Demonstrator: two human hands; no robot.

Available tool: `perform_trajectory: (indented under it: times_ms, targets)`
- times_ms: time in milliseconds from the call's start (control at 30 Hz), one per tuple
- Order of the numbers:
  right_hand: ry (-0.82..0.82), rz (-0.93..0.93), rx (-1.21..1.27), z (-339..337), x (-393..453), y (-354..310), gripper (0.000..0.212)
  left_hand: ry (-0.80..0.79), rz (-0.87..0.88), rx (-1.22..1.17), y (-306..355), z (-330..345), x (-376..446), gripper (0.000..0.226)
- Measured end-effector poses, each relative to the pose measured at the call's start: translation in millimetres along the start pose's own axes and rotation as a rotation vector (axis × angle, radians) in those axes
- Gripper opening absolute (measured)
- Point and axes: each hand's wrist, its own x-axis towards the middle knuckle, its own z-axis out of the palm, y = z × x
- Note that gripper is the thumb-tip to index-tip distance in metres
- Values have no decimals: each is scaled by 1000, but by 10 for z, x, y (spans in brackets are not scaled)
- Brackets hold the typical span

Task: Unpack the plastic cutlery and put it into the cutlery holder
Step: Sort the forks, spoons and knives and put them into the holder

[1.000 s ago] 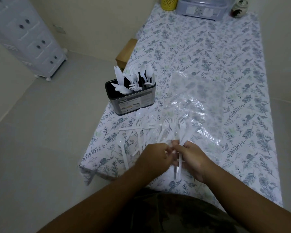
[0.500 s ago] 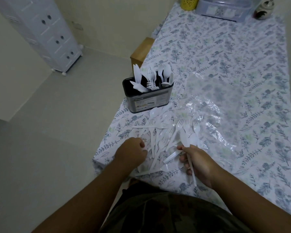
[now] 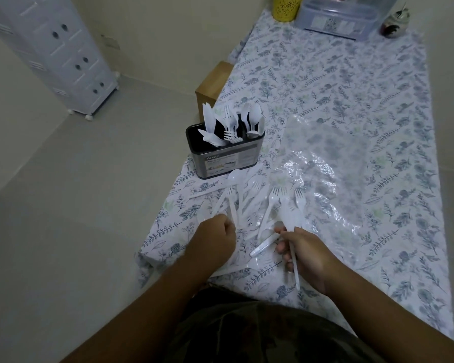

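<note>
A dark metal cutlery holder (image 3: 227,159) stands near the table's left edge with white plastic knives, forks and spoons upright in it. Several loose white forks and spoons (image 3: 249,200) lie on the floral tablecloth in front of it. My right hand (image 3: 303,254) grips a small bunch of white cutlery (image 3: 290,216), heads pointing away from me, handles sticking out below the fist. My left hand (image 3: 215,241) is curled over the handles of the loose pieces at the left; whether it grips one is hidden. A clear plastic wrapper (image 3: 317,163) lies flat to the right.
The table's (image 3: 351,82) left edge runs close by my left hand. At the far end stand a yellow cup (image 3: 286,7), a clear plastic box (image 3: 336,18) and a small jar (image 3: 395,22). A wooden stool (image 3: 211,83) and a white drawer cabinet (image 3: 55,48) stand on the floor at left.
My hands, together over one piece a second ago, have parted. The left went to the loose pile at left; the right keeps its bunch. The camera view shifted left.
</note>
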Motion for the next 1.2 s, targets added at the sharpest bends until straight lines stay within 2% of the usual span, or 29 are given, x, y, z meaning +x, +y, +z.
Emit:
perform_trajectory:
  times_ms: [133,233,300,400,533,600,833,1033,1200]
  targets:
    - [-1,-23,57,58,6,-7,20,-157,-112,-290,119,36,-124,19]
    - [-18,-53,74,97,9,-8,19,-292,-53,-366,193,136,-232,16]
    - [-13,-75,21,97,7,1,20,-347,42,-284,210,179,-266,16]
    - [30,-68,31,50,-3,18,20,-238,113,-124,137,158,-183,22]
    - [37,5,169,-14,-60,35,12,71,-1,-61,-111,-25,132,7]
    - [34,36,210,-42,-61,54,11,192,-65,-9,-234,-87,347,12]
    - [24,10,101,-40,-50,64,14,113,-1,185,-77,112,671,22]
    - [2,14,40,-74,-23,89,17,73,48,318,37,273,655,8]
    - [4,16,68,-89,-39,58,17,54,129,280,-74,302,507,14]
